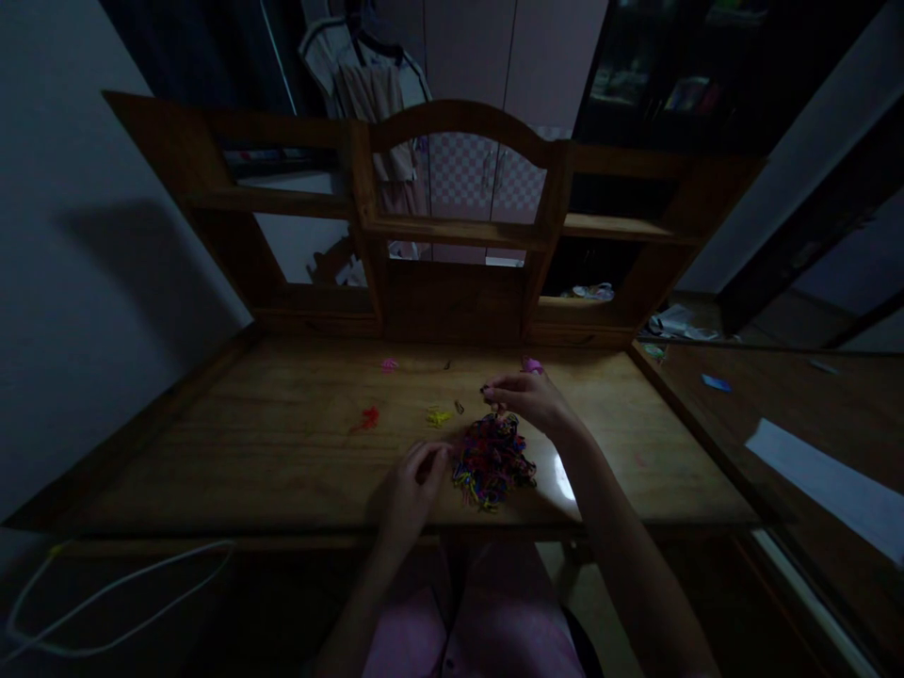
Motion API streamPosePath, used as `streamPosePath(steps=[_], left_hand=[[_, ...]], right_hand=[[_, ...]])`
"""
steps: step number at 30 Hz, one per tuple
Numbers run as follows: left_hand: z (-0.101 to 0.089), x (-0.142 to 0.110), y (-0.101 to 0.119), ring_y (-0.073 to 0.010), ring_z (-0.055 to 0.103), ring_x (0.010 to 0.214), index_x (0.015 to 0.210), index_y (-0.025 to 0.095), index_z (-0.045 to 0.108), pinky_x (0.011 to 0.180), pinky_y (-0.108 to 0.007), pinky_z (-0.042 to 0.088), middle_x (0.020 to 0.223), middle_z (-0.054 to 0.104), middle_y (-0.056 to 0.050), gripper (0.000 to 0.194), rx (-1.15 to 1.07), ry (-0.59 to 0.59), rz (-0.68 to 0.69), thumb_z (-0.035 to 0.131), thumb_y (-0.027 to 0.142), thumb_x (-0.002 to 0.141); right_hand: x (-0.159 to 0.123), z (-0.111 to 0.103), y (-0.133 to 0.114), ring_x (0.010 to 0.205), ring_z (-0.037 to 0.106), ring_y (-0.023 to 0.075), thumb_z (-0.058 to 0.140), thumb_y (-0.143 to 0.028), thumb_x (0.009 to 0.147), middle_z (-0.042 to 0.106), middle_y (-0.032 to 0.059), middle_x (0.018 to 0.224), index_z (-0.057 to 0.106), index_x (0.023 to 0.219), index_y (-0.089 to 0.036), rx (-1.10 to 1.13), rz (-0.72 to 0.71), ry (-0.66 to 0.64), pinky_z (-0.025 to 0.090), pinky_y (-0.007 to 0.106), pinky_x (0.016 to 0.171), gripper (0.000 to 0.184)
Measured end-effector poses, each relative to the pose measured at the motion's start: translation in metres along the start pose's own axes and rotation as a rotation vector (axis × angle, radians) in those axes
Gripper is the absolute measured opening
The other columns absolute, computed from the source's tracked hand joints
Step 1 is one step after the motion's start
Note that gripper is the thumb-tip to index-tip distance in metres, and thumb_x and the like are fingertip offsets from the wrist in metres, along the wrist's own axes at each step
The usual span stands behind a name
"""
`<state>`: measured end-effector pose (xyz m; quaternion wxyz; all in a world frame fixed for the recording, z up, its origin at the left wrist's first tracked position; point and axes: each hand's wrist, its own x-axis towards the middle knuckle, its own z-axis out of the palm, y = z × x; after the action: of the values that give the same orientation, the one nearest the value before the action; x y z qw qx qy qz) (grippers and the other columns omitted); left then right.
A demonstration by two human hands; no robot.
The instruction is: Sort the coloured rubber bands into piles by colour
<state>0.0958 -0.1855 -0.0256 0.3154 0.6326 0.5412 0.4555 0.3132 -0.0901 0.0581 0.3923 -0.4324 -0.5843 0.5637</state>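
A heap of small multicoloured rubber bands lies near the front edge of the wooden desk. Above the heap's far side, my right hand is closed in a pinch, with a small dark band at its fingertips. My left hand is beside the heap's left edge, thumb and forefinger pressed together; whatever they may hold is too small to make out. Beyond the hands are small groups of yellow bands, red bands and pink bands. A single dark band lies near the yellow ones.
Past my right hand sits a purple item, partly covered. A wooden shelf unit rises along the desk's back. To the right, a lower brown surface carries a white sheet and a blue card. A white cable loops at lower left.
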Motion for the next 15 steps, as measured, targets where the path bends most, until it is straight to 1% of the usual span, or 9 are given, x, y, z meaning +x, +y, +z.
streamPosePath(steps=[2, 4, 7, 11, 13, 15], left_hand=[[0.001, 0.003, 0.000, -0.0199, 0.065, 0.095, 0.094, 0.023, 0.068, 0.085, -0.030, 0.050, 0.100, 0.070, -0.004, 0.023, -0.051, 0.037, -0.019, 0.052, 0.038, 0.091], [0.002, 0.005, 0.002, -0.0203, 0.065, 0.094, 0.093, 0.022, 0.068, 0.085, -0.030, 0.051, 0.099, 0.070, -0.005, 0.023, -0.121, 0.040, -0.049, 0.054, 0.039, 0.089], [0.008, 0.004, 0.015, -0.0203, 0.066, 0.096, 0.096, 0.020, 0.068, 0.087, -0.030, 0.051, 0.101, 0.071, -0.006, 0.024, -0.275, -0.008, -0.105, 0.055, 0.040, 0.088], [0.020, 0.003, 0.042, -0.0200, 0.066, 0.101, 0.105, 0.020, 0.067, 0.090, -0.030, 0.052, 0.108, 0.070, -0.006, 0.028, -0.448, -0.115, -0.134, 0.058, 0.040, 0.087], [0.027, 0.005, 0.050, -0.0202, 0.066, 0.101, 0.106, 0.019, 0.067, 0.090, -0.031, 0.052, 0.109, 0.070, -0.006, 0.029, -0.500, -0.131, -0.134, 0.061, 0.039, 0.085], [0.033, 0.009, 0.051, -0.0207, 0.068, 0.097, 0.103, 0.018, 0.068, 0.088, -0.032, 0.054, 0.105, 0.072, -0.007, 0.028, -0.522, -0.127, -0.137, 0.063, 0.038, 0.083]], right_hand=[[-0.013, -0.001, 0.009, 0.059, 0.054, 0.0098, 0.078, -0.036, 0.071, 0.064, 0.0018, 0.068, 0.071, 0.085, -0.015, 0.043, 0.039, -0.013, 0.041, 0.024, 0.056, 0.026], [-0.025, -0.002, 0.017, 0.058, 0.054, 0.0094, 0.078, -0.035, 0.071, 0.063, 0.0011, 0.068, 0.070, 0.086, -0.015, 0.105, 0.080, -0.026, 0.040, 0.024, 0.056, 0.026], [-0.040, -0.001, 0.025, 0.059, 0.054, 0.0094, 0.079, -0.033, 0.070, 0.063, 0.0002, 0.067, 0.070, 0.087, -0.016, 0.196, 0.129, -0.046, 0.040, 0.024, 0.057, 0.026], [-0.054, 0.006, 0.027, 0.057, 0.053, 0.0089, 0.079, -0.034, 0.070, 0.064, -0.0006, 0.068, 0.071, 0.088, -0.017, 0.231, 0.150, -0.081, 0.039, 0.023, 0.055, 0.026], [-0.058, 0.010, 0.026, 0.056, 0.053, 0.0084, 0.079, -0.035, 0.070, 0.064, -0.0010, 0.067, 0.072, 0.089, -0.018, 0.238, 0.160, -0.090, 0.038, 0.022, 0.053, 0.027], [-0.061, 0.013, 0.025, 0.056, 0.053, 0.0084, 0.079, -0.035, 0.069, 0.064, -0.0011, 0.068, 0.073, 0.089, -0.019, 0.259, 0.167, -0.088, 0.038, 0.022, 0.053, 0.027]])
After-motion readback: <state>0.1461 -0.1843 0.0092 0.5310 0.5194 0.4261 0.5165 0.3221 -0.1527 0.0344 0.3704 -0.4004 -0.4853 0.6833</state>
